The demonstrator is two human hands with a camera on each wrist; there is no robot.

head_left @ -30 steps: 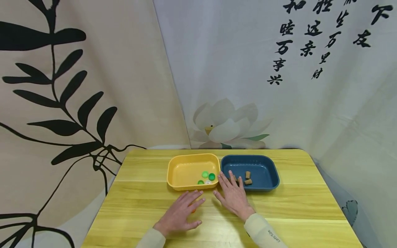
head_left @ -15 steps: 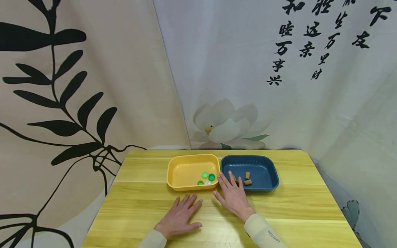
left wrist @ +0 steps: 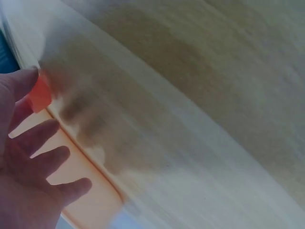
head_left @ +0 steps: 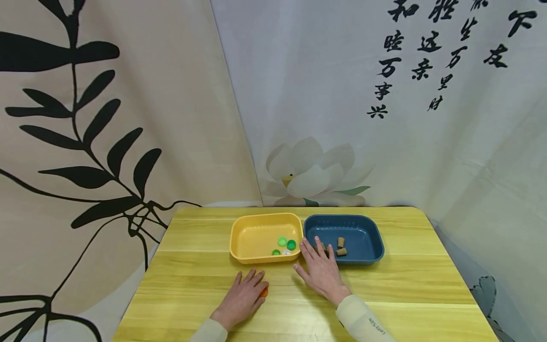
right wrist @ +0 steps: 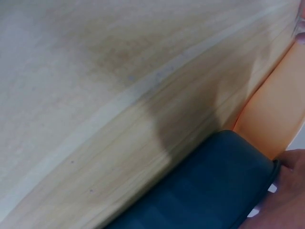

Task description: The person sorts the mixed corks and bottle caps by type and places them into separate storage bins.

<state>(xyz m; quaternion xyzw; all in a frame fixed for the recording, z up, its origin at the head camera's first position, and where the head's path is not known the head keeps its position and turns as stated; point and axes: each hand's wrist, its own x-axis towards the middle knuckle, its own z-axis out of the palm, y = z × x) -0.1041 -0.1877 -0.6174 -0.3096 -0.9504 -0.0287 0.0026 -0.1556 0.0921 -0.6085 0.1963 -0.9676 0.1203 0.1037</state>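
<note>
My left hand (head_left: 241, 300) pinches a small orange bottle cap (head_left: 264, 292) between thumb and forefinger, low over the table in front of the yellow tray (head_left: 252, 259). In the left wrist view, the thumb is against the cap (left wrist: 40, 95) and the other fingers are spread apart. My right hand (head_left: 321, 275) rests with extended fingers at the near left corner of the blue tray (head_left: 363, 260), where it meets the yellow one. Several green and clear caps (head_left: 291, 245) lie in the yellow tray's near right part. Brown corks (head_left: 341, 251) lie in the blue tray, some partly hidden by my right fingers.
Both trays stand side by side on a light wooden table (head_left: 192, 266). Behind the table hangs a cloth backdrop (head_left: 188, 118) with dark leaves, a flower and writing.
My left hand has drawn back slightly towards me and to the left, and its thumb and forefinger have closed on the orange cap. My right hand has stayed in place.
</note>
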